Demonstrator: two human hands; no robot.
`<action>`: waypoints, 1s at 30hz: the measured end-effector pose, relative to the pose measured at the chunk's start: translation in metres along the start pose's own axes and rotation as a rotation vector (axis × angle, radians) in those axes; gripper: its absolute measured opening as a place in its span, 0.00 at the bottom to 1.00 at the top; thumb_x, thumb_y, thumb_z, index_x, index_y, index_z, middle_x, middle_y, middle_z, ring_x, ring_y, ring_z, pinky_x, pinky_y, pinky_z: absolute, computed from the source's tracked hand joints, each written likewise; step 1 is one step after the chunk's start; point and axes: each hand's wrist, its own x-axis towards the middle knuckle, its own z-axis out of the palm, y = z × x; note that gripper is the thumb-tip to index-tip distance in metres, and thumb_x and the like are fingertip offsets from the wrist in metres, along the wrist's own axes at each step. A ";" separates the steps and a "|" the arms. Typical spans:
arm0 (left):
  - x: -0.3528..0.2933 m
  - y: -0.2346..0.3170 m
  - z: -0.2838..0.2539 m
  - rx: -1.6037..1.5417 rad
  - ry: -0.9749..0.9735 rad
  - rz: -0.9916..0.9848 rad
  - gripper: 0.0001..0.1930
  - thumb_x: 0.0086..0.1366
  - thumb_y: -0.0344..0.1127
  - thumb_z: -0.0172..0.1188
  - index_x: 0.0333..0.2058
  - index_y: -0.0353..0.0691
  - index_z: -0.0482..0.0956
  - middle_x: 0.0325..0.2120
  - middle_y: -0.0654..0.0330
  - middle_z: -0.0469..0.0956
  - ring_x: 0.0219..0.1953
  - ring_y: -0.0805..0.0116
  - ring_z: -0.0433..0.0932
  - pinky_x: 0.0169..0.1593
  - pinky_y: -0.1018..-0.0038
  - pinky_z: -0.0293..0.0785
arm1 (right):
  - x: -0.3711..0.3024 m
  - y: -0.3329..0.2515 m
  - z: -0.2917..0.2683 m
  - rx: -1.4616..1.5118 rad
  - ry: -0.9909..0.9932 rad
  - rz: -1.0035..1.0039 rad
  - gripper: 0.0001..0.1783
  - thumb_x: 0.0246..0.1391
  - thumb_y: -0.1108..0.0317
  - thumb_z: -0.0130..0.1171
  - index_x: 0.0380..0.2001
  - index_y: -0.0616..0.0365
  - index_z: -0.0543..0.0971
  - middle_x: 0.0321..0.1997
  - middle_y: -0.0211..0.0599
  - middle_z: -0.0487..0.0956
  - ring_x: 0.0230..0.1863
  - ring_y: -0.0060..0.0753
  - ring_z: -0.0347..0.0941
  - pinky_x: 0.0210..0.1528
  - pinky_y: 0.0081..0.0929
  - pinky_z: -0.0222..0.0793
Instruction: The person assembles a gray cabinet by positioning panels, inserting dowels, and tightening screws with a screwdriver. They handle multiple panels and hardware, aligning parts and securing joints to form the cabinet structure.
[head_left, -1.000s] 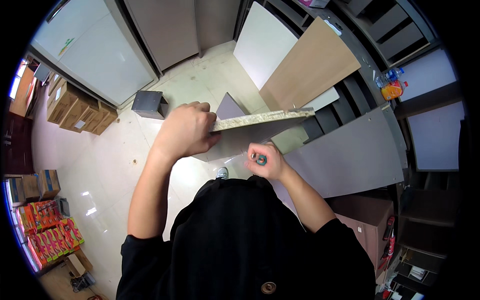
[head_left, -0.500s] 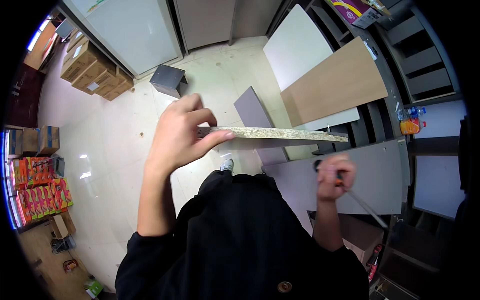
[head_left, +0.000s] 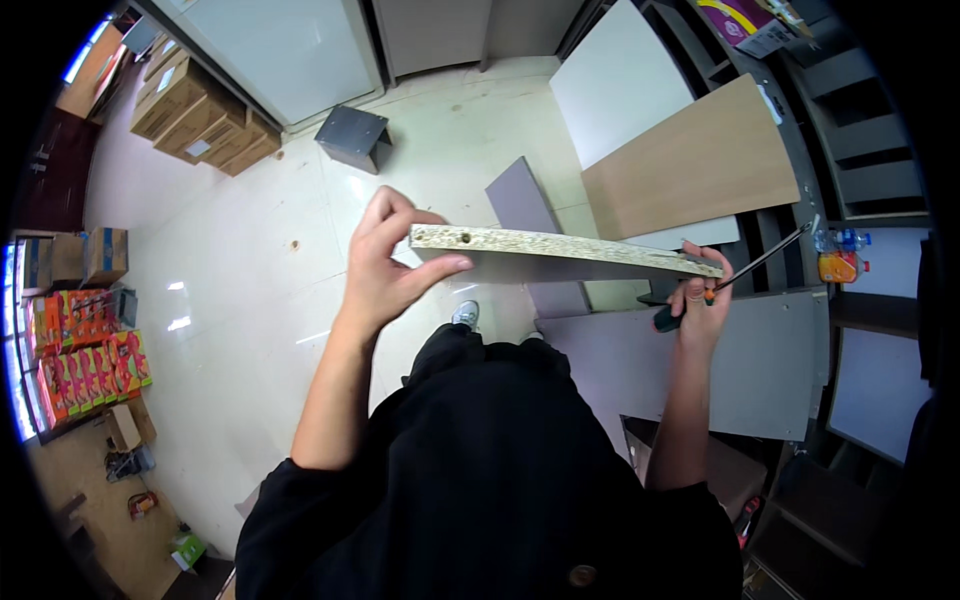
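A chipboard panel (head_left: 560, 246) spans the space in front of me, its raw speckled edge turned up. Near the left end of that edge is a small dark hole. My left hand (head_left: 380, 262) pinches this end between thumb and fingers. At the other end my right hand (head_left: 703, 308) has its fingers on the panel's corner. The same hand also keeps hold of a screwdriver (head_left: 668, 319) with a dark green handle; its long shaft points up and to the right, away from the panel.
A large grey panel (head_left: 765, 360) lies at right, below a brown board (head_left: 700, 165) and a white board (head_left: 620, 85). A narrow grey board (head_left: 525, 200) and a small dark stool-like piece (head_left: 352, 138) are on the floor. Cardboard boxes (head_left: 205, 125) are stacked far left.
My right hand has risen to the panel's right end. The screwdriver shaft has swung from pointing down-right to up-right. The hole at the panel's left end now shows.
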 end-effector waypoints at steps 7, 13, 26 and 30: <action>-0.017 0.013 0.021 0.079 0.188 0.000 0.29 0.37 0.46 0.81 0.38 0.40 0.83 0.32 0.64 0.62 0.36 0.68 0.64 0.40 0.74 0.64 | -0.019 -0.007 0.013 -0.167 0.056 0.001 0.49 0.38 0.45 0.77 0.56 0.53 0.59 0.55 0.41 0.74 0.31 0.21 0.70 0.23 0.15 0.66; -0.033 0.018 0.003 -0.210 0.227 -0.070 0.13 0.51 0.33 0.70 0.35 0.36 0.84 0.28 0.63 0.64 0.34 0.69 0.64 0.35 0.75 0.63 | -0.032 -0.004 0.011 -0.178 0.127 -0.033 0.46 0.40 0.46 0.76 0.56 0.53 0.62 0.50 0.38 0.74 0.29 0.21 0.70 0.22 0.14 0.65; -0.008 0.071 -0.035 0.413 -0.250 -0.227 0.06 0.52 0.29 0.62 0.23 0.37 0.73 0.16 0.58 0.66 0.17 0.60 0.69 0.21 0.67 0.64 | -0.033 -0.003 -0.007 -0.267 0.084 -0.032 0.45 0.43 0.43 0.74 0.56 0.53 0.63 0.51 0.42 0.72 0.33 0.19 0.70 0.24 0.12 0.65; -0.004 0.069 -0.041 0.420 -0.355 -0.162 0.08 0.50 0.29 0.61 0.20 0.38 0.69 0.15 0.58 0.63 0.16 0.60 0.68 0.20 0.67 0.64 | -0.032 0.001 -0.011 -0.275 0.048 -0.068 0.43 0.45 0.44 0.73 0.56 0.53 0.63 0.52 0.42 0.72 0.32 0.18 0.69 0.24 0.11 0.64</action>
